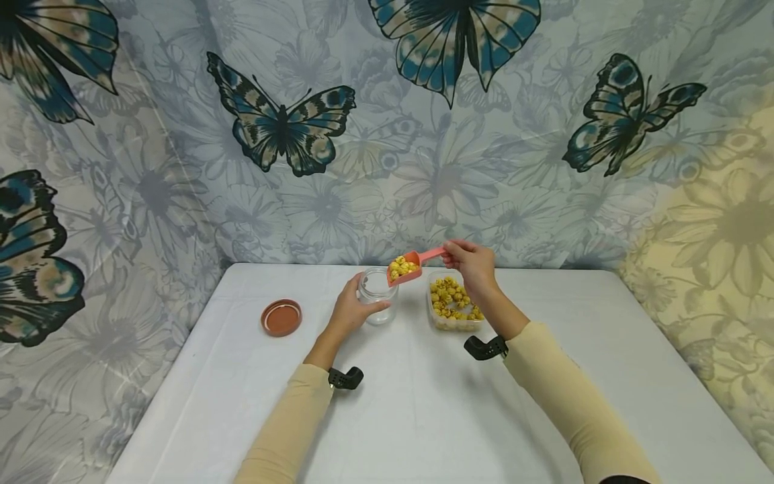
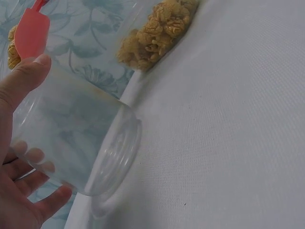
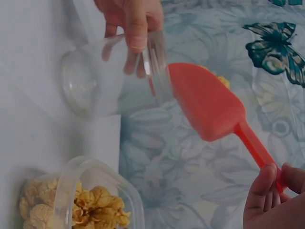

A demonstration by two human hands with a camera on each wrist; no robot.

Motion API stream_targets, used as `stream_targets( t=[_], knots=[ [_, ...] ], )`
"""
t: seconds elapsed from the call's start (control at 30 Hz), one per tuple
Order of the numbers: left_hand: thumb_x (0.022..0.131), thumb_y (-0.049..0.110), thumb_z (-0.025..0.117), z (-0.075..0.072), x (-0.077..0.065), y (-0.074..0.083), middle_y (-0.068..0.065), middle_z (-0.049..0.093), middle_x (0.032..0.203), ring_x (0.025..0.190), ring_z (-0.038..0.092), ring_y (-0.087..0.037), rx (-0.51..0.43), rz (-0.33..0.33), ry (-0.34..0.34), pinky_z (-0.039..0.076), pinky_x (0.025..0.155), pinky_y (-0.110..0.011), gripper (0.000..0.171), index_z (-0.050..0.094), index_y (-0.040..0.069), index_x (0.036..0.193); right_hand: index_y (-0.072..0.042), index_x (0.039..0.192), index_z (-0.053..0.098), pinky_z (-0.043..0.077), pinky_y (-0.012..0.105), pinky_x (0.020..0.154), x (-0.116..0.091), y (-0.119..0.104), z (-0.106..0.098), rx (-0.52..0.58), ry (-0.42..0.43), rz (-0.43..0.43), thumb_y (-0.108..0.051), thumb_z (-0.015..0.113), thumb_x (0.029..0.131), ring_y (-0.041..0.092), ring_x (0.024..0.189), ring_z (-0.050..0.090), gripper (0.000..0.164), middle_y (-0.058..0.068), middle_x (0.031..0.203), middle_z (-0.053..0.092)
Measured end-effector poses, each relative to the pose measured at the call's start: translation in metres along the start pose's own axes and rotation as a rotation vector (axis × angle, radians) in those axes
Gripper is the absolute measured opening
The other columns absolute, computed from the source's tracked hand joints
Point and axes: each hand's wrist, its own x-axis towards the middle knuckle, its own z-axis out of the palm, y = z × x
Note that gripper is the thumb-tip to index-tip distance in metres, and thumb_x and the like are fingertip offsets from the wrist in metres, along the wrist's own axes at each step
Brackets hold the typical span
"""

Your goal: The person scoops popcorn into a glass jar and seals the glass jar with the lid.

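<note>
Near the far edge of the cloth-covered table [image 1: 399,417], the left hand [image 1: 352,309] clasps an upright, clear, round jar [image 1: 379,312]. The right hand [image 1: 476,270] pinches a smooth red scoop [image 3: 209,102] by its handle, long axis slanting down leftward, tip at the jar's mouth, carrying lumpy yellow popcorn [image 1: 400,268]. A squarish clear tub [image 1: 455,325] holds more; a round brown lid [image 1: 281,318] lies toward the left edge.

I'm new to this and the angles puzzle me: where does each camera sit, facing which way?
Head: worn on the head, facing forward and down at the table; sleeves, left fingers and right fingers show.
Left wrist: worn there, facing the jar; left fingers show.
Right wrist: worn there, facing scoop and jar; left and right fingers show.
Both wrist views share jar, scoop and popcorn.
</note>
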Motion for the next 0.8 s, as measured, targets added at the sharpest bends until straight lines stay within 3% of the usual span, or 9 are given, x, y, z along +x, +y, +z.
stream_targets(
  t=[0.37,0.8],
  knots=[
    [0.075,0.04,0.083,-0.002,-0.002,0.003,-0.016,0.038,0.153,0.143,0.035,-0.034,0.005,-0.015,-0.003,0.031,0.117,-0.052,0.097,0.033,0.007,0.15,0.009,0.121,0.062,0.057,0.019,0.063,0.002,-0.01,0.01,-0.151,-0.039,-0.106,-0.022,0.066,0.093,0.005,0.064,0.064,0.041,-0.011,0.075,0.069],
    [0.074,0.041,0.083,-0.002,0.0,-0.001,-0.015,0.038,0.153,0.144,0.033,-0.033,0.0,-0.014,-0.008,0.029,0.118,-0.052,0.099,0.032,0.008,0.151,0.011,0.119,0.064,0.056,0.021,0.06,0.002,-0.015,0.02,-0.216,-0.099,-0.197,-0.019,0.067,0.093,0.006,0.061,0.062,0.039,-0.009,0.073,0.068]
  ],
)
